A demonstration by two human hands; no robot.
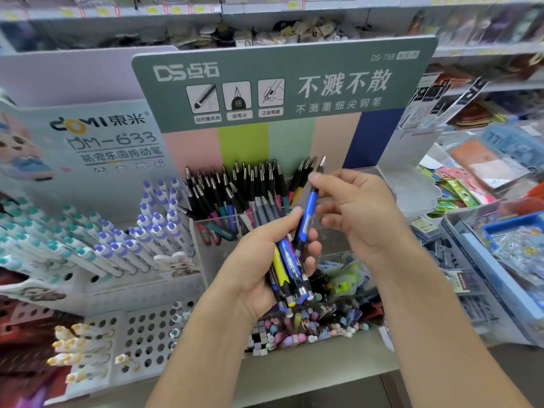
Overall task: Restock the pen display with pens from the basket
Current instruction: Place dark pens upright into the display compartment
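My left hand (259, 260) grips a bundle of pens (287, 269), blue, yellow and black, held upright in front of the display. My right hand (353, 210) pinches a single blue pen (309, 210) near its top, its lower end still among the bundle. Behind them stands the green-headed pen display (282, 83), whose clear compartments hold several black-capped pens (244, 187) standing tip up. No basket is in view.
A white rack of purple and teal capped pens (117, 240) stands to the left. Below the hands lies a clear bin of small erasers and caps (309, 325). Packaged stationery in trays (500, 245) fills the right. Shelves run behind.
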